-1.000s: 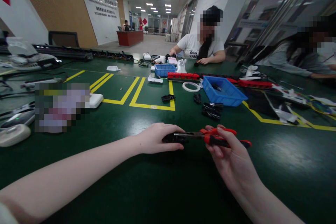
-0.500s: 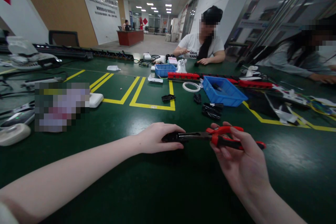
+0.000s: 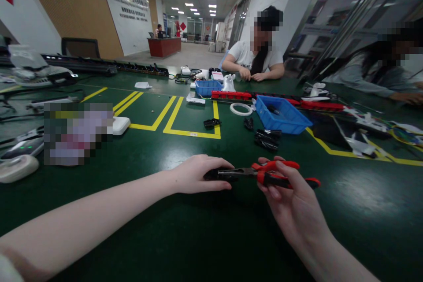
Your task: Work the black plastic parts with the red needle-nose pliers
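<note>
Near the middle of the green table, my left hand (image 3: 201, 174) is wrapped round a small black part (image 3: 222, 175), its thumb and fingers on either side. My right hand (image 3: 291, 198) holds red-and-black long-nose pliers (image 3: 276, 174) by the handles, which are spread somewhat apart. The metal jaws point left and reach onto the black part between my left fingers. Whether the tips grip it is too small to tell. Beyond my hands lie black wrapped pieces (image 3: 266, 139) and two smaller black pieces (image 3: 211, 123), (image 3: 248, 123).
A blue bin (image 3: 280, 114) and a white ring (image 3: 241, 109) stand behind the pieces. A smaller blue bin (image 3: 209, 88) and red strips (image 3: 231, 95) lie further back. Across the table sits a person (image 3: 254, 59); another is at the right. A white box (image 3: 120, 126) is left.
My right hand and the pliers have moved left, bringing the jaws further over the black part. My left hand has hardly moved. The person opposite has lowered a hand.
</note>
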A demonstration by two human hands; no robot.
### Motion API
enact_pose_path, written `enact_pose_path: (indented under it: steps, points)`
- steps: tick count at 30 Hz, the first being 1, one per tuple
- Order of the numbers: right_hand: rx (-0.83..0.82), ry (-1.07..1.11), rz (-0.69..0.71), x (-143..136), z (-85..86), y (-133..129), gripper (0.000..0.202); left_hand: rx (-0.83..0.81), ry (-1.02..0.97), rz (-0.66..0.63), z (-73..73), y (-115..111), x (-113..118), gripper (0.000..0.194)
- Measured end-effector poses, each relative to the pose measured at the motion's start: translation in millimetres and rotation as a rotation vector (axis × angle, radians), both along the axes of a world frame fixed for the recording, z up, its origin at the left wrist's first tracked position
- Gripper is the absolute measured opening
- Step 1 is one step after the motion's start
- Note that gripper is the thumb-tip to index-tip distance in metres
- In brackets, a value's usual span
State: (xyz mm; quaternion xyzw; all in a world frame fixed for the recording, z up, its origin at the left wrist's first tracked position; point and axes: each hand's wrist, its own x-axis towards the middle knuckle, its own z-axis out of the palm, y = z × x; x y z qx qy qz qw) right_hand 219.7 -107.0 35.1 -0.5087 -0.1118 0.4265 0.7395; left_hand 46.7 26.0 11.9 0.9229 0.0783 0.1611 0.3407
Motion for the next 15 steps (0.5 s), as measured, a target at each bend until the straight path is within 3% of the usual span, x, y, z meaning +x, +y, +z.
enact_pose_path:
  steps: [10,15]
  points:
    - [-0.009,-0.001,-0.007,1.1,-2.9,1.3,0.043,-0.001,-0.007,-0.001,1.1,-0.5,-0.6,0.036]
    - [-0.053,0.033,-0.033,0.0,3.8,2.7,0.035,-0.007,0.002,0.008,4.0,-2.2,-0.9,0.037]
